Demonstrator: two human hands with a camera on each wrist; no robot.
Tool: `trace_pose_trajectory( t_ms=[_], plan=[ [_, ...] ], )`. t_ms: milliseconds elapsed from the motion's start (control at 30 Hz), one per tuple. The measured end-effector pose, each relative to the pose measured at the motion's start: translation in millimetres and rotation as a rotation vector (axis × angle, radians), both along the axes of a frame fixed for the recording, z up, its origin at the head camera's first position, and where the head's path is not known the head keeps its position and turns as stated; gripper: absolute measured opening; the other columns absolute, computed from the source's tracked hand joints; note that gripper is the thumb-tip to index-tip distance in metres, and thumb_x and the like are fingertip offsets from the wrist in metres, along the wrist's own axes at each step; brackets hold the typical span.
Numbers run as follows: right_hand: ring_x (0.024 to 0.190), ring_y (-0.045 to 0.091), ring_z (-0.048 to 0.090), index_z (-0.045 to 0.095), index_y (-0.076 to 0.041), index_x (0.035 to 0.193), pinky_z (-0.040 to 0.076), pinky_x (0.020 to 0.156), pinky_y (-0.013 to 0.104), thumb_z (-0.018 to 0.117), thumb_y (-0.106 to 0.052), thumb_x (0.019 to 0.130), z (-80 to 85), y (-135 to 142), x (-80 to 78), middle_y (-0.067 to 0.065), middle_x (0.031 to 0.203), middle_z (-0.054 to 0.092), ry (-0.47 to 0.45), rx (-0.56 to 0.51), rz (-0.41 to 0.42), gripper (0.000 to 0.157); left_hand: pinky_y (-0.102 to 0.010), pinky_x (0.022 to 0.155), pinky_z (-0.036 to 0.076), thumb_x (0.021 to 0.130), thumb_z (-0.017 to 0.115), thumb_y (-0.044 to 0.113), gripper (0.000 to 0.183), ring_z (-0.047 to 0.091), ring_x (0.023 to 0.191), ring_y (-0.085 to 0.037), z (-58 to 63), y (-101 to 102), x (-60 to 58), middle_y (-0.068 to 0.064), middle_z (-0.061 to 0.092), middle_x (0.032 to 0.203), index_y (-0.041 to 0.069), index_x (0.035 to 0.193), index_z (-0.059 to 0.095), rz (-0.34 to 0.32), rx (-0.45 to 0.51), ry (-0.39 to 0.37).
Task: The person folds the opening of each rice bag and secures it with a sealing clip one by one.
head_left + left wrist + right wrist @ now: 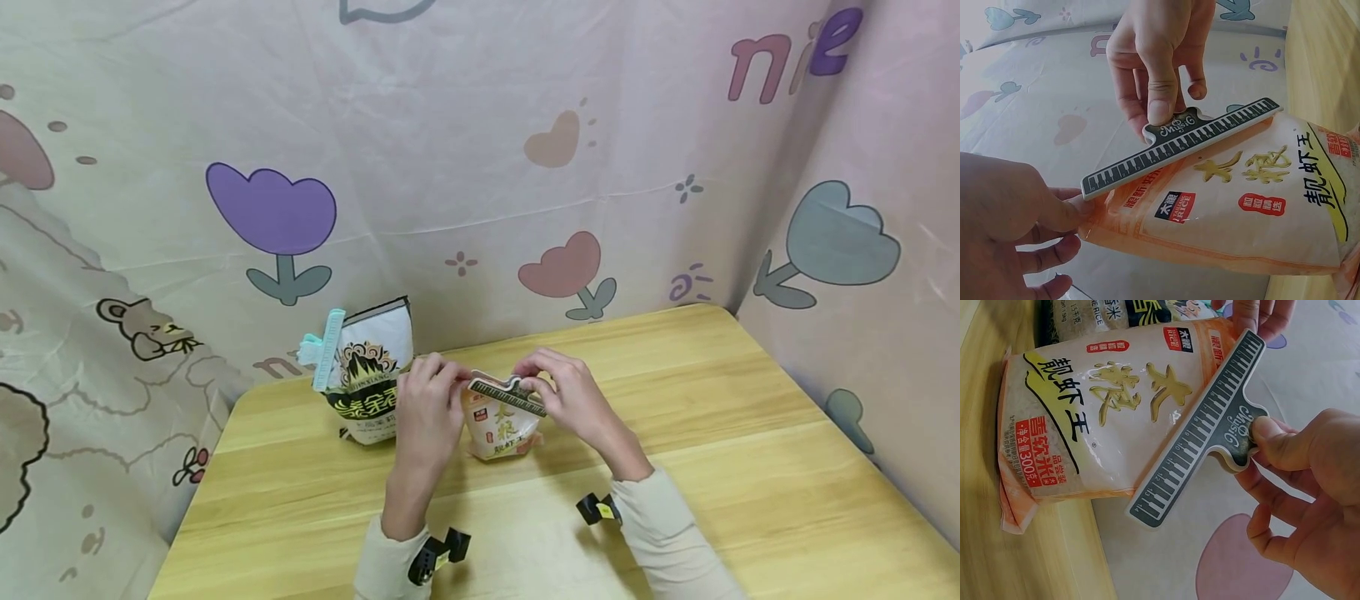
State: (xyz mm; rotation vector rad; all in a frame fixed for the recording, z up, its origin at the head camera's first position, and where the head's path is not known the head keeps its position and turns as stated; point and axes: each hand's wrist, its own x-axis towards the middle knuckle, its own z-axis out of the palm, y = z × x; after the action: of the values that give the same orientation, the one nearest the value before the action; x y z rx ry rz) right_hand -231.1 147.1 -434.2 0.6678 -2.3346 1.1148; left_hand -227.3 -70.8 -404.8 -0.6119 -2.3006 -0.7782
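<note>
A small orange-and-white bag of rice [501, 435] stands upright on the table. Across its top lies a long black-and-white clip [1141, 161] with a piano-key pattern and the word Music on its handle. My right hand [573, 398] pinches that handle between thumb and fingers, also plain in the right wrist view. At the bag's top corner, by one end of the clip, my left hand [432, 408] pinches the orange edge between thumb and index finger; its other fingers hang loose in the left wrist view. The clip's inner side is hidden.
To the left of the small bag stands a larger black-and-white rice bag [375, 375], with a light-blue clip [328, 350] on its side. Behind the wooden table [675, 400] hangs a patterned cloth [450, 167], which also runs along both sides.
</note>
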Motion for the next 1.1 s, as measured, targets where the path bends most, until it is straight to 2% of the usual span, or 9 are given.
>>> trace_pose_trajectory(
  t_ms=[233,433,500,667,867,1100],
  plan=[
    [0.096,0.016,0.068,0.073,-0.006,0.102,0.057,0.086,0.035,0.074,0.0,0.091,2.0,-2.1,-2.0,0.002,0.102,0.071,-0.013,0.024,0.004,0.013,-0.042,0.08,0.045,0.082,0.079,-0.008,0.018,0.06,0.095,-0.028,2.5,-2.3,0.2,-0.005,0.067,0.091,0.007,0.09,0.073,0.004,0.006,-0.006],
    [0.097,0.018,0.068,0.072,-0.005,0.104,0.058,0.087,0.042,0.075,0.001,0.09,0.3,-4.3,-2.1,0.003,0.103,0.071,0.003,0.016,0.04,0.015,-0.043,0.078,0.046,0.081,0.079,-0.01,0.02,0.061,0.093,-0.028,0.7,-3.4,0.6,-0.005,0.068,0.09,0.007,0.088,0.071,0.008,0.008,0.014],
    [0.097,0.018,0.068,0.072,-0.005,0.104,0.058,0.086,0.041,0.075,0.001,0.09,0.2,-4.8,-1.6,0.003,0.104,0.071,0.01,0.019,0.047,0.016,-0.043,0.078,0.046,0.082,0.078,-0.01,0.02,0.061,0.093,-0.028,-0.4,-3.5,0.2,-0.005,0.067,0.089,0.008,0.087,0.071,0.011,0.008,0.015],
    [0.097,0.015,0.066,0.072,-0.006,0.108,0.056,0.086,0.035,0.074,0.0,0.091,0.7,-4.3,0.9,0.002,0.107,0.07,-0.026,0.023,0.049,0.018,-0.043,0.08,0.045,0.084,0.077,-0.009,0.019,0.06,0.094,-0.027,-0.7,-3.8,0.2,-0.004,0.067,0.091,0.009,0.088,0.071,0.013,-0.002,-0.011],
    [0.097,0.016,0.064,0.071,-0.004,0.112,0.056,0.084,0.04,0.073,0.0,0.093,1.5,-2.2,3.9,0.002,0.11,0.069,-0.062,0.015,0.059,0.02,-0.042,0.08,0.046,0.086,0.076,-0.008,0.019,0.06,0.095,-0.027,0.0,-3.0,0.6,-0.003,0.068,0.093,0.01,0.089,0.071,0.012,-0.017,-0.042],
    [0.102,0.015,0.065,0.071,-0.007,0.115,0.056,0.088,0.037,0.073,-0.003,0.093,0.9,-0.2,6.7,0.001,0.113,0.069,-0.061,0.016,0.048,0.022,-0.043,0.083,0.048,0.088,0.077,-0.002,0.014,0.061,0.098,-0.027,1.0,-3.4,1.5,-0.004,0.068,0.096,0.01,0.093,0.071,0.026,-0.033,-0.069]
  ],
)
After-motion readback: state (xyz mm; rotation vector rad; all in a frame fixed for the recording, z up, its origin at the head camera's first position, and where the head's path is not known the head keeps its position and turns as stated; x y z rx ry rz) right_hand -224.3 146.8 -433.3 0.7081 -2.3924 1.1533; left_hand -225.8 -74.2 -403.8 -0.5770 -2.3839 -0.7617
